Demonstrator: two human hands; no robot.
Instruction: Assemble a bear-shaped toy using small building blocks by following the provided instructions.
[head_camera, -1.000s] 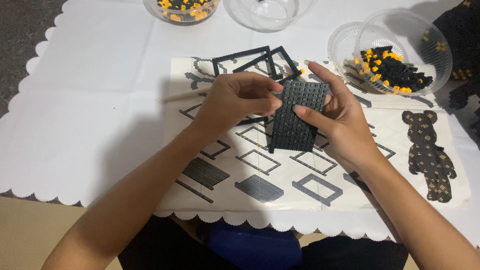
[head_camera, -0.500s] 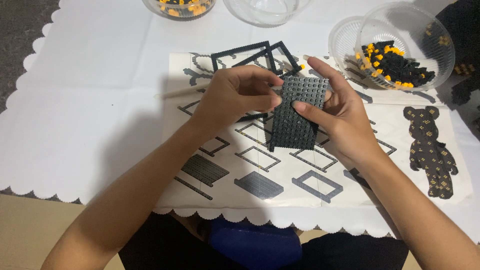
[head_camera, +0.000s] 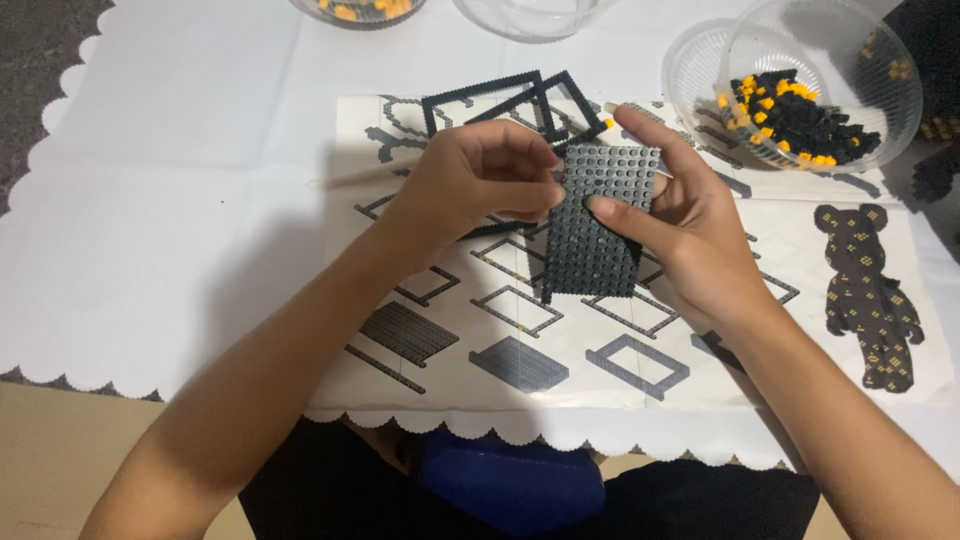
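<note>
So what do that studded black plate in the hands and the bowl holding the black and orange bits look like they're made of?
Studded black plate: probably moulded plastic, matt, with even rows of raised studs and crisp edges. Clear bowl: thin transparent plastic by the look, glossy; the small bricks show through its wall. Glass cannot be ruled out.

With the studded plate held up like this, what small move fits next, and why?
Probably press down at the plate's left edge: the right hand grips the black studded plate upright, and the left hand has its fingertips pinched right against that edge.
</note>
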